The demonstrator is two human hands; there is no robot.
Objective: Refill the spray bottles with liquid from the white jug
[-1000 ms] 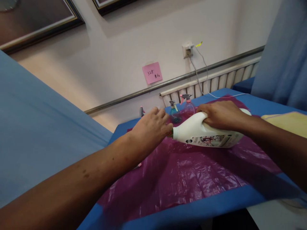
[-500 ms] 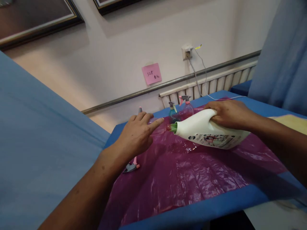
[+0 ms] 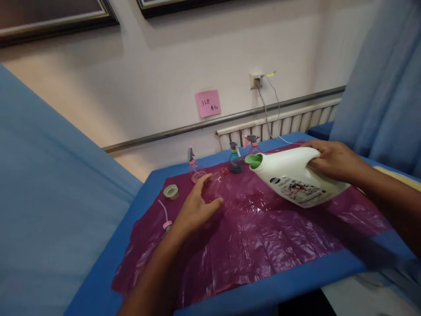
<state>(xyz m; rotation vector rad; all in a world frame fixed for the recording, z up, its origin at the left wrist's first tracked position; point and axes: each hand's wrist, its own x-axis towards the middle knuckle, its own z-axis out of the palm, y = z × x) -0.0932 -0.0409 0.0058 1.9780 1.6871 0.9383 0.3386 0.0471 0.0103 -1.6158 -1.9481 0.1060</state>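
My right hand [image 3: 335,160] is closed around the handle of a white detergent jug [image 3: 291,166], tipped to the left. Its green spout [image 3: 253,161] hangs to the right of a clear bottle [image 3: 219,186] with an uncapped, reddish mouth. Beside that bottle's left side is my left hand [image 3: 199,208], thumb and fingers apart; whether it touches the bottle I cannot tell. A pale green cap [image 3: 171,191] lies farther left. Near my left wrist, a spray head [image 3: 167,224] with a pink collar and a tube lies partly hidden by my arm.
Purple plastic sheeting [image 3: 240,254] covers much of the blue table [image 3: 95,276]. Toward the back stand a clear spray bottle [image 3: 196,170], a teal spray bottle [image 3: 236,161] and a pinkish one [image 3: 254,148], partly behind the jug. Behind are a radiator [image 3: 289,120] and a cable [image 3: 279,105].
The jug has moved right, its spout now apart from the bottle's mouth. My left hand has come lower, beside the clear bottle, uncovering the cap and the clear spray bottle.
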